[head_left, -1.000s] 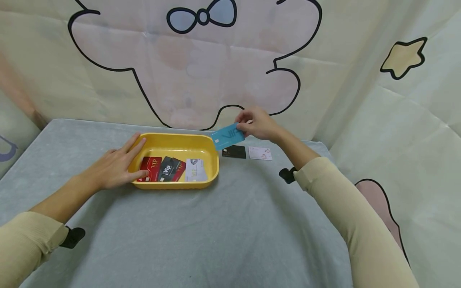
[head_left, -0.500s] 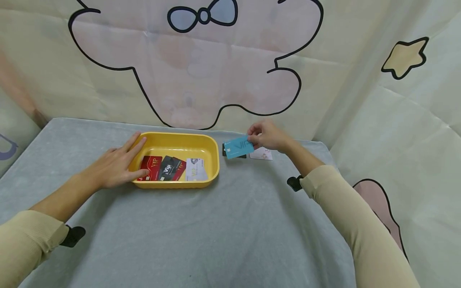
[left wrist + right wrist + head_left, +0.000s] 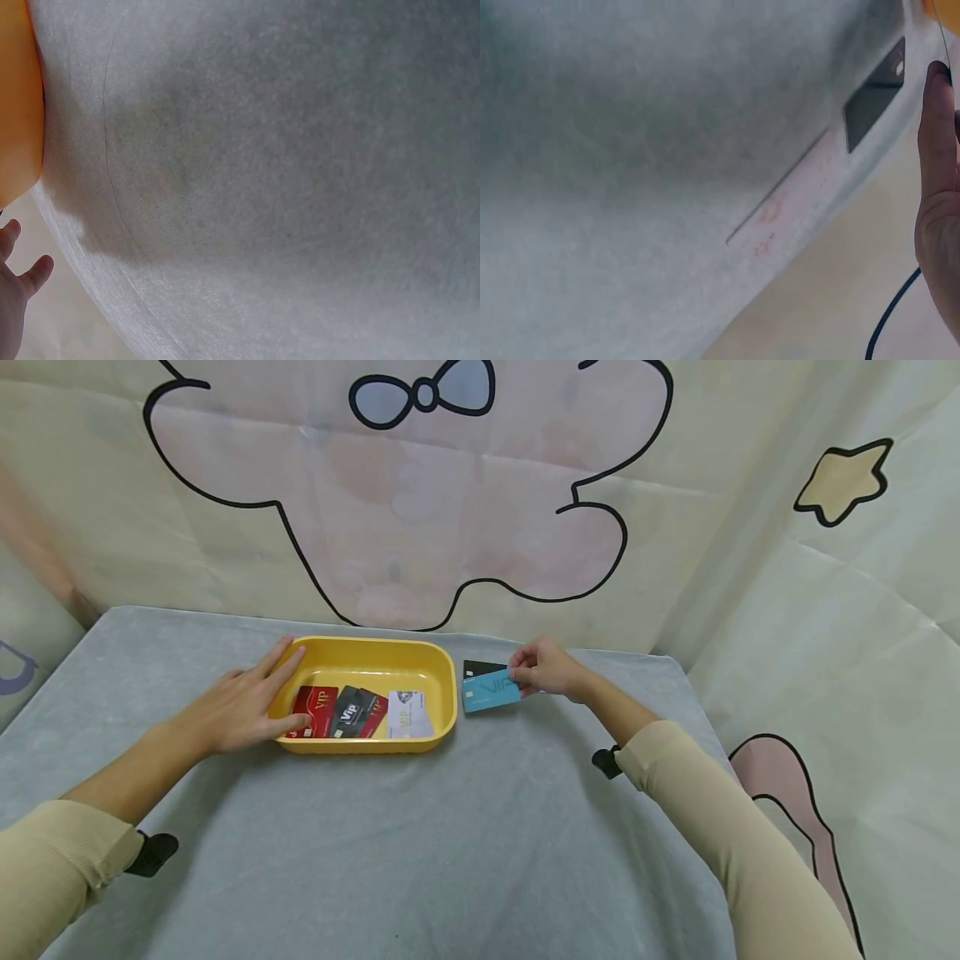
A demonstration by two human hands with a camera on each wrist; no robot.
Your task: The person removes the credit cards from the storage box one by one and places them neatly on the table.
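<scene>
My right hand (image 3: 547, 668) pinches a blue VIP card (image 3: 486, 692) by its right end, low over the cloth just right of the yellow tray (image 3: 367, 747). A black card (image 3: 480, 667) shows partly behind it. In the right wrist view a whitish-pink card (image 3: 787, 195) lies beside that black card; the hand hides it in the head view. My left hand (image 3: 236, 706) rests on the tray's left end with fingers spread, its thumb over the front rim. Inside the tray are a red VIP card (image 3: 315, 708), a dark grey one (image 3: 348, 713), another red one partly covered, and a white one (image 3: 408, 715).
A grey cloth (image 3: 420, 843) covers the table, whose back edge runs close behind the tray. Beyond it hangs a cream backdrop (image 3: 712, 527) with cartoon outlines. Dark wrist pieces (image 3: 152, 854) stick out at both sleeves.
The blue card has moved from over the tray's right edge to the right, then down and nearer, across the black card. My left hand and the tray have stayed in place.
</scene>
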